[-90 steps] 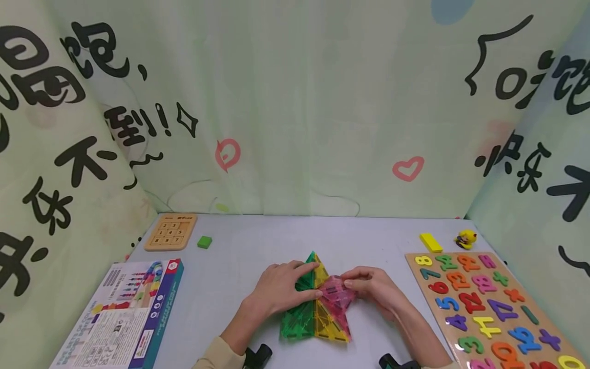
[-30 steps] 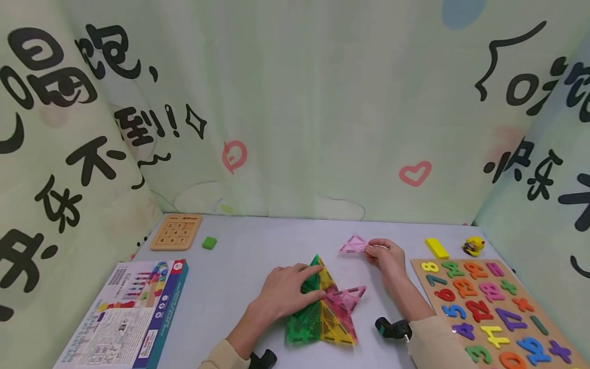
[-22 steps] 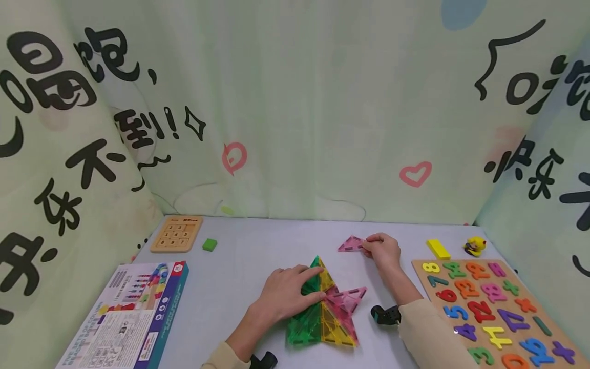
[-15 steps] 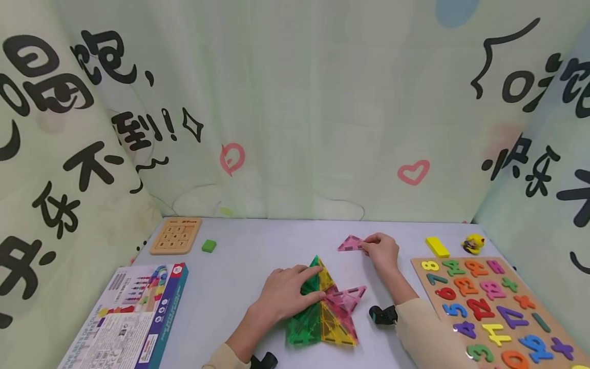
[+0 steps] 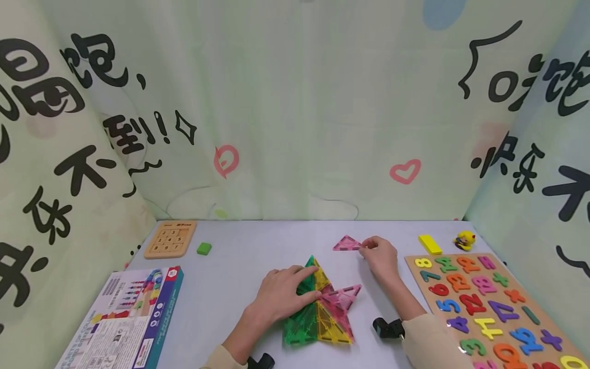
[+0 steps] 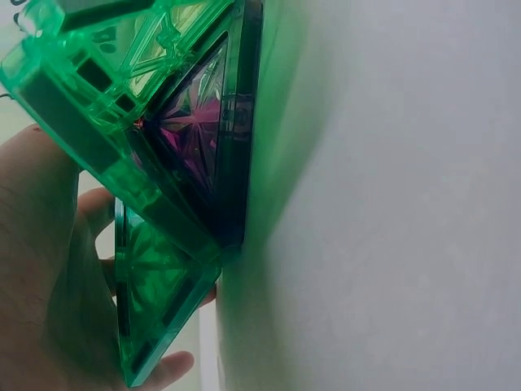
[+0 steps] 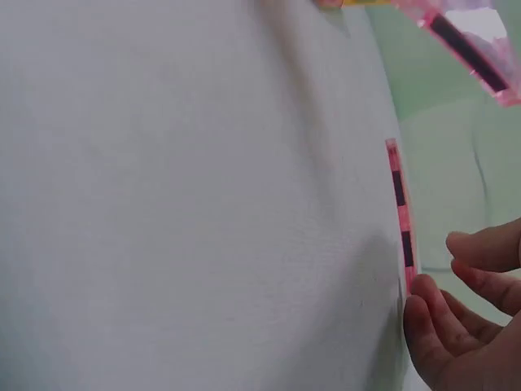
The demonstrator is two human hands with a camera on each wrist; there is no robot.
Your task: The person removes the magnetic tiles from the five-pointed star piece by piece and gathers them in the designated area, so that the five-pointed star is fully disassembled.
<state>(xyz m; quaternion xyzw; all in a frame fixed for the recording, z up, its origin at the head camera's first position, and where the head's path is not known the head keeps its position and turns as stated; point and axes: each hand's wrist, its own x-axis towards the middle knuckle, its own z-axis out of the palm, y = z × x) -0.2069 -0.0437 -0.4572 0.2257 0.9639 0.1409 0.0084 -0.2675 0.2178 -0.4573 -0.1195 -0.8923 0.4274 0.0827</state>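
Note:
My left hand (image 5: pixel 286 294) grips a standing structure of magnetic tiles, thumb and forefinger across its top. Its green tiles (image 5: pixel 300 328) face left, yellow tiles (image 5: pixel 334 330) face right, and pink triangular tiles (image 5: pixel 342 298) jut out on the right side. The left wrist view shows fingers (image 6: pixel 98 208) behind the green tiles. Farther back, a loose pink triangular tile (image 5: pixel 346 243) lies flat on the table. At its right corner is my right hand (image 5: pixel 380 259). In the right wrist view, its thumb and forefinger stand off the tile (image 7: pixel 400 204), while lower fingertips overlap its near end.
A printed box (image 5: pixel 122 318) lies at the left, below a wooden number board (image 5: pixel 170 240) and a green block (image 5: pixel 204 248). On the right are a number puzzle board (image 5: pixel 495 307), a yellow block (image 5: pixel 430 244) and a small yellow toy (image 5: pixel 464 240). A curtain (image 5: pixel 295 113) stands behind the table.
The right hand has left the structure and moved back to the right with a loose pink triangular tile, now flat on the table. The left hand keeps its place on the structure.

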